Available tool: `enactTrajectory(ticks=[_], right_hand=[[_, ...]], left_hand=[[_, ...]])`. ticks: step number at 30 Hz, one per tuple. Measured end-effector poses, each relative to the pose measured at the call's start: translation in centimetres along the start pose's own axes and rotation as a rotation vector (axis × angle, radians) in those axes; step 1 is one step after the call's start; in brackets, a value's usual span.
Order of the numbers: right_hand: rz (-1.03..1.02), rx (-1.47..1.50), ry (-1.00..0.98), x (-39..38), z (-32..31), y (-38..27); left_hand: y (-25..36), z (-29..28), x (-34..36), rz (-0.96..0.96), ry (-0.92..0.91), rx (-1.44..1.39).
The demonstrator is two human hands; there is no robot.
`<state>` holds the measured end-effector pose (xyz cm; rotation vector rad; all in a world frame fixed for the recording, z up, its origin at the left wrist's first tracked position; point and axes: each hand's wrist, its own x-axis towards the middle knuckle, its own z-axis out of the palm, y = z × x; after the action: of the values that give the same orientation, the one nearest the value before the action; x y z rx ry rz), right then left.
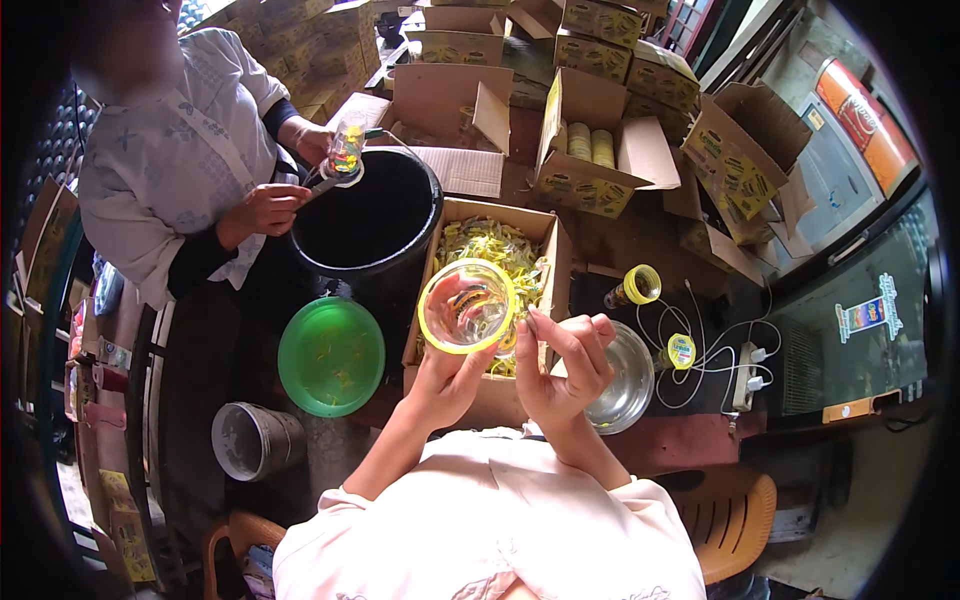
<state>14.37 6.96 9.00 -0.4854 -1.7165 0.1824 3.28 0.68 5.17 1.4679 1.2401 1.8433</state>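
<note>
My left hand is closed around a clear plastic jar with a yellow rim. The jar's round mouth faces up toward me, and coloured print shows through its wall. Just right of the rim, my right hand is pinched, thumb against forefinger. A small, thin, dark thing shows at its fingertips, too small to name. Beneath both hands stands an open cardboard box full of small yellow wrapped pieces. A metal bowl sits beside my right hand, partly hidden by it.
At the left a co-worker holds a clear jar and a flat tool over a black bucket. Nearer are a green basin and a grey pail. White cables and a yellow-lidded jar lie right; open cartons stand behind.
</note>
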Motion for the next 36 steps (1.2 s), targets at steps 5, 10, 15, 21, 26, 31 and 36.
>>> enactTrajectory(ticks=[5,10,15,21,26,31,36], right_hand=[[-0.031,-0.030,0.004,-0.3,0.0,-0.1],[-0.050,-0.064,-0.022,-0.8,-0.2,-0.1],[-0.113,-0.115,-0.009,-0.6,-0.1,-0.1],[0.011,-0.014,-0.040,0.4,0.1,0.8],[0.147,0.054,-0.084,1.1,0.1,1.6],[0.151,0.079,-0.081,1.0,-0.7,1.2],[0.154,0.092,-0.061,0.5,-0.8,0.5]], left_hand=[[0.3,0.0,-0.5,0.007,-0.032,0.129],[0.2,0.2,-0.7,0.050,-0.047,0.208],[-0.1,-0.1,-0.8,0.094,-0.087,0.293],[-1.2,-1.1,-1.0,0.206,-0.238,0.617],[-1.1,-0.9,-0.8,0.118,-0.210,0.510],[-0.4,-1.2,-0.1,0.175,-0.216,0.531],[-1.1,-1.1,-0.6,0.078,-0.188,0.311]])
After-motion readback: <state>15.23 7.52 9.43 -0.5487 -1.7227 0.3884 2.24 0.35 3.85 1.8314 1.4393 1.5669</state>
